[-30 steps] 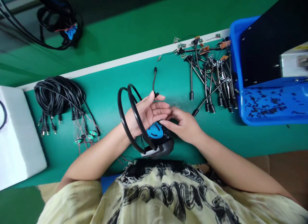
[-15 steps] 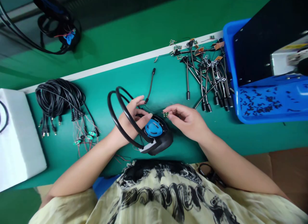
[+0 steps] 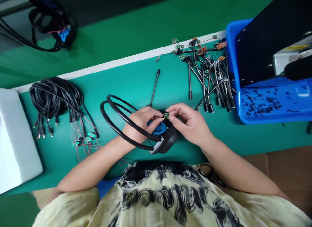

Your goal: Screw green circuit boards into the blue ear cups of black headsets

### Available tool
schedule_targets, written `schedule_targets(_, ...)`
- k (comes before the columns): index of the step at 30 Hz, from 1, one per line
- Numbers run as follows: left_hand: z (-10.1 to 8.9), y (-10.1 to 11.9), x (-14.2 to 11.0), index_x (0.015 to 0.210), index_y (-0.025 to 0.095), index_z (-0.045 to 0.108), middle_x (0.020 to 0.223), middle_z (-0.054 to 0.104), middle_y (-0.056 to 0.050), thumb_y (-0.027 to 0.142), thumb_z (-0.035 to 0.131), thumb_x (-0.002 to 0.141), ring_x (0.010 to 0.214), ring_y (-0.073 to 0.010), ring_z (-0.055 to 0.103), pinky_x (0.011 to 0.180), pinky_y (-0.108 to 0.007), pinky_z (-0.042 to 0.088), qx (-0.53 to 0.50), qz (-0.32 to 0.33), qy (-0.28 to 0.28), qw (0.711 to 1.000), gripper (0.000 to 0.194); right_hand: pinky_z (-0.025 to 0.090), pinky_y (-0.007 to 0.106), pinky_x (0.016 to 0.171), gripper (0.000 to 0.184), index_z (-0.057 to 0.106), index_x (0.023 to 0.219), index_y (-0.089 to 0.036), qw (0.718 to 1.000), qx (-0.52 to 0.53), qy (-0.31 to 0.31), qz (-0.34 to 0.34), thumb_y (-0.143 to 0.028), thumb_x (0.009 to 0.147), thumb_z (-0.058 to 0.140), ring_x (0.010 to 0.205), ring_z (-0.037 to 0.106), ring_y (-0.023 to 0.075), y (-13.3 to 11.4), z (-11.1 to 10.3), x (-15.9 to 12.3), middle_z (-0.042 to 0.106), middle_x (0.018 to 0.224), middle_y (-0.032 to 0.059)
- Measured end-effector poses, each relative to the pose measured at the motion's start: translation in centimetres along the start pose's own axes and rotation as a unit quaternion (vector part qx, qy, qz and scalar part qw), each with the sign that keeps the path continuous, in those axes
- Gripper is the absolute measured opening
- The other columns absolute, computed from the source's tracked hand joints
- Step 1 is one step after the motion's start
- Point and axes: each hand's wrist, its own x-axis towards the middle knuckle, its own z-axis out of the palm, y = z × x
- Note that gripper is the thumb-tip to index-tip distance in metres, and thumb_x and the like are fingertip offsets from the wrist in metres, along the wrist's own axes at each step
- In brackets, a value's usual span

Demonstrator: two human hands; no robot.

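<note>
My right hand (image 3: 188, 123) pinches a small green circuit board (image 3: 166, 115) between thumb and fingertips. From the other side my left hand (image 3: 143, 123) closes its thumb and fingers at the same board's left edge. Below them, a headset (image 3: 168, 140) with a black ear cup and a blue inner disc (image 3: 160, 128) rests on the bench, partly covered by the left hand. Its black double headband (image 3: 117, 131) loops over my left wrist. Just beyond the fingers lies a thin microphone boom (image 3: 155, 87), its near end close to the left hand.
Coiled black cables (image 3: 55, 97) with wired green boards lie at left beside a white foam block (image 3: 19, 139). Several microphone booms (image 3: 209, 79) are piled at right, against a blue tray (image 3: 240, 106) of small black parts. Another headset (image 3: 64, 33) is at upper left.
My left hand has moved right and its spread fingers have closed at the board. The headset has shifted and turned slightly to the right; the boom's near end moved a little.
</note>
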Motion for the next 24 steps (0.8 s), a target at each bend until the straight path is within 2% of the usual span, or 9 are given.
schedule_targets(3, -0.2, -0.1, -0.7, 0.097, 0.016, 0.066, 0.091, 0.070, -0.003, 0.020, 0.059, 0.093, 0.088, -0.0118, 0.066, 0.080, -0.023, 0.054, 0.064, 0.097, 0.010, 0.993, 0.009, 0.047, 0.022, 0.072, 0.015, 0.064, 0.102, -0.022, 1.000, 0.007, 0.006, -0.004, -0.023, 0.088, 0.058, 0.076, 0.061, 0.0083, 0.0, 0.4, -0.1, 0.065, 0.084, -0.0018)
schedule_targets(7, 0.1, -0.4, -1.2, 0.100, 0.015, 0.064, 0.096, 0.069, -0.005, 0.019, 0.056, 0.094, 0.093, -0.0139, 0.066, 0.085, -0.026, 0.056, 0.103, 0.160, -0.008, 0.982, 0.011, 0.047, 0.022, 0.072, 0.014, 0.065, 0.100, -0.022, 1.000, 0.014, 0.003, -0.008, -0.021, 0.088, 0.058, 0.077, 0.061, 0.0086, 0.4, 0.8, -0.3, 0.065, 0.084, -0.0015)
schedule_targets(10, 0.3, -0.7, -1.4, 0.102, 0.014, 0.063, 0.101, 0.069, -0.006, 0.019, 0.058, 0.093, 0.096, -0.0147, 0.067, 0.088, -0.028, 0.057, 0.114, 0.168, 0.005, 0.979, 0.011, 0.047, 0.022, 0.072, 0.014, 0.065, 0.100, -0.021, 0.999, 0.038, 0.011, -0.004, -0.022, 0.087, 0.059, 0.077, 0.062, 0.0086, 0.6, 1.1, -0.4, 0.065, 0.083, -0.0012)
schedule_targets(15, 0.6, -0.9, -2.0, 0.113, 0.014, 0.060, 0.107, 0.070, -0.007, 0.016, 0.063, 0.091, 0.103, -0.0143, 0.067, 0.093, -0.027, 0.057, 0.103, 0.143, 0.068, 0.982, 0.022, 0.048, 0.019, 0.069, 0.014, 0.064, 0.100, -0.019, 0.996, 0.086, 0.025, -0.003, -0.021, 0.087, 0.059, 0.075, 0.062, 0.0070, 0.4, 1.5, -0.4, 0.065, 0.082, -0.0012)
schedule_targets(19, 1.0, -1.1, -2.4, 0.115, 0.016, 0.062, 0.112, 0.070, -0.007, 0.015, 0.060, 0.092, 0.105, -0.0146, 0.067, 0.094, -0.028, 0.058, 0.083, 0.155, 0.067, 0.982, 0.023, 0.048, 0.019, 0.069, 0.013, 0.063, 0.099, -0.019, 0.995, 0.100, 0.027, -0.003, -0.021, 0.086, 0.060, 0.074, 0.061, 0.0064, 0.3, 1.6, -0.5, 0.065, 0.081, -0.0014)
schedule_targets(24, 1.1, -0.9, -2.4, 0.109, 0.017, 0.065, 0.109, 0.070, -0.007, 0.014, 0.061, 0.091, 0.103, -0.0148, 0.068, 0.093, -0.027, 0.059, 0.065, 0.151, 0.065, 0.984, 0.019, 0.048, 0.019, 0.069, 0.014, 0.063, 0.099, -0.019, 0.993, 0.115, 0.024, 0.003, -0.021, 0.086, 0.061, 0.074, 0.061, 0.0071, 0.5, 1.7, -0.7, 0.065, 0.081, -0.0011)
